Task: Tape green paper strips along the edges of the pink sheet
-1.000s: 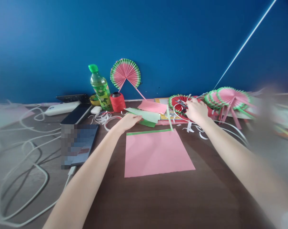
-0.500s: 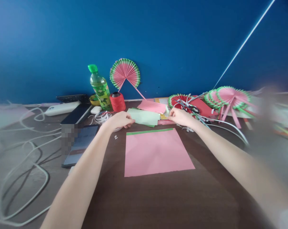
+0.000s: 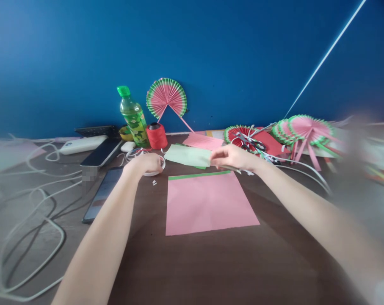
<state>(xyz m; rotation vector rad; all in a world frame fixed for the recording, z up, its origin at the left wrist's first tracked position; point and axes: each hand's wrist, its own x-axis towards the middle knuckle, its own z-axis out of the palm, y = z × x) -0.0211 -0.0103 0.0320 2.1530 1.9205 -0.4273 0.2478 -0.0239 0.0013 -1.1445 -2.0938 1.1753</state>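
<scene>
A pink paper sheet with a green strip along its far edge lies flat on the dark table in front of me. Just behind it lies a pale green sheet. My right hand pinches the right end of that green sheet, fingers closed on it. My left hand rests curled over a white tape roll to the left of the green sheet. Scissors lie among paper strips behind my right hand.
A green bottle, a red thread spool and a watermelon paper fan stand against the blue wall. More fans pile up at the right. A phone, a power bank and white cables lie left.
My right hand left the scissors at the fans and came left to grip the green sheet. My left hand slid left off the green sheet onto the tape roll.
</scene>
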